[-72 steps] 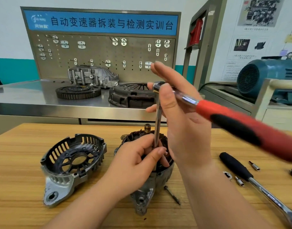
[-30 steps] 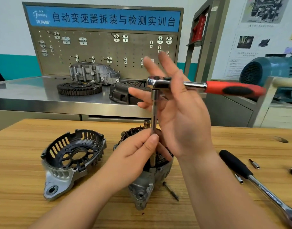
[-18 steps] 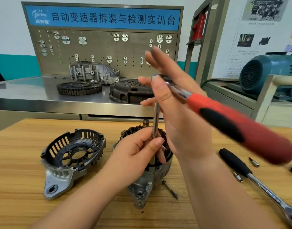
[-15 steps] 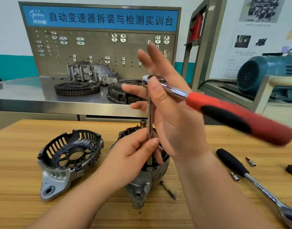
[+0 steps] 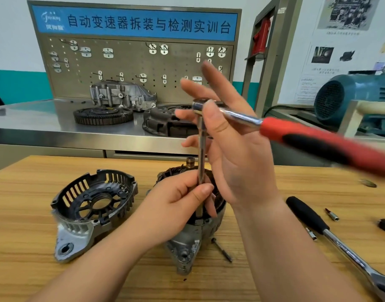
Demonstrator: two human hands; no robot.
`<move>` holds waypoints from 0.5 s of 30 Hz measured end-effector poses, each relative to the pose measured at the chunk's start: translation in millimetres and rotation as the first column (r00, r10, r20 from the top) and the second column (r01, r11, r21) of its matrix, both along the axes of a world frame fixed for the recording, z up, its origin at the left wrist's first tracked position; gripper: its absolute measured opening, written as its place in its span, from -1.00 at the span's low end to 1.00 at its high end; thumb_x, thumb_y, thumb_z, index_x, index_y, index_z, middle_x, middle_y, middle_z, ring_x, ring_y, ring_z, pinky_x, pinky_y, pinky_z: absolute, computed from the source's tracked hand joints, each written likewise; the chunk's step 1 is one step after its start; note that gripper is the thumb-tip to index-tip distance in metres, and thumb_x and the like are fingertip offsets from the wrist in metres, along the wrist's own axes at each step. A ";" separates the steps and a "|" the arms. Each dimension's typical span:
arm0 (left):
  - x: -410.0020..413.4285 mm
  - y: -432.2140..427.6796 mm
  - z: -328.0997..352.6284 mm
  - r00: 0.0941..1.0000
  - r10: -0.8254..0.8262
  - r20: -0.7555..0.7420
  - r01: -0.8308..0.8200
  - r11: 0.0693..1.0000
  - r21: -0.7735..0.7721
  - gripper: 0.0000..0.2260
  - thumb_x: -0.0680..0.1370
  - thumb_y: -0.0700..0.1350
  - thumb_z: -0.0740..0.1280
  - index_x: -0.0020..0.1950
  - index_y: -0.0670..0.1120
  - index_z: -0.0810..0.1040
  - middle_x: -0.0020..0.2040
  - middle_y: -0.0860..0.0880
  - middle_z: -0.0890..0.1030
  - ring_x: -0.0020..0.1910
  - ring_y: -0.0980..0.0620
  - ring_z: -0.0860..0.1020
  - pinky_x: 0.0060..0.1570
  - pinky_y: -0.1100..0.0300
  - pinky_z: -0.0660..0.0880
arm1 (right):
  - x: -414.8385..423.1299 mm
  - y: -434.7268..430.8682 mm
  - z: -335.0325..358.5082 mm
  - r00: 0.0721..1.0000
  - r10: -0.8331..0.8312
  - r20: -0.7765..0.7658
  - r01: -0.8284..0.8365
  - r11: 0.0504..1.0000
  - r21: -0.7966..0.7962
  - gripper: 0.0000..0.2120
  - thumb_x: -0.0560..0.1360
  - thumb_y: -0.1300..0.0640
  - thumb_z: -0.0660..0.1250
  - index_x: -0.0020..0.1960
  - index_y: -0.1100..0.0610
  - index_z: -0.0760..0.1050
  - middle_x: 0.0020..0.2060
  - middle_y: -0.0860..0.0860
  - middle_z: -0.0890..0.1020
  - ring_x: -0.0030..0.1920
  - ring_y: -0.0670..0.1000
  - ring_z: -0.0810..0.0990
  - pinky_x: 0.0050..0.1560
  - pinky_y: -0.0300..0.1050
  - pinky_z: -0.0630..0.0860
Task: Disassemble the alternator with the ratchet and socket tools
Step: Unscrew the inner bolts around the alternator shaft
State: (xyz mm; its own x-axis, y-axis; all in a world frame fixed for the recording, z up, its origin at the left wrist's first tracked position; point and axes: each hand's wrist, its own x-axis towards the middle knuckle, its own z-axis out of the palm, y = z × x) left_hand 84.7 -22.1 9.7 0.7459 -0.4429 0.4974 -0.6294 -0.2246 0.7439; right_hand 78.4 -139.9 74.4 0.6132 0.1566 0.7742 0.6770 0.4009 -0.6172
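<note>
While the left hand curls over the alternator, its thumb and fingers pinch the lower part of a slim extension bar that stands upright out of the alternator's top. The alternator sits on end near the middle of the wooden table, dark windings and a short shaft stub showing at its far rim, a mounting lug pointing toward the near edge.

At the top of the bar is the head of the ratchet. The right hand is mostly open: its fingers are spread and nearly straight, pointing up and to the far left, while the thumb presses the ratchet's head and neck against them. The red-and-black handle juts out to the right, blurred, and nothing grips it.

Left of the alternator, just beside it, lies the removed end cover, hollow side up. A loose bolt lies on the table just right of the alternator's base. Farther right rest a second ratchet with a black grip and two small bits.
</note>
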 end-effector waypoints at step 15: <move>-0.1 7.8 3.0 0.995 -0.089 -0.050 0.089 0.996 -0.015 -0.71 0.56 0.02 0.21 -0.11 -0.15 0.62 -0.15 -0.03 0.69 -0.06 0.02 0.64 0.08 0.07 0.52 | 1.5 6.2 -3.4 0.942 0.231 -0.245 -0.228 0.973 0.041 -0.64 0.58 -0.08 0.08 0.28 -0.02 0.45 0.09 0.02 0.66 0.00 0.02 0.62 -0.15 -0.17 0.55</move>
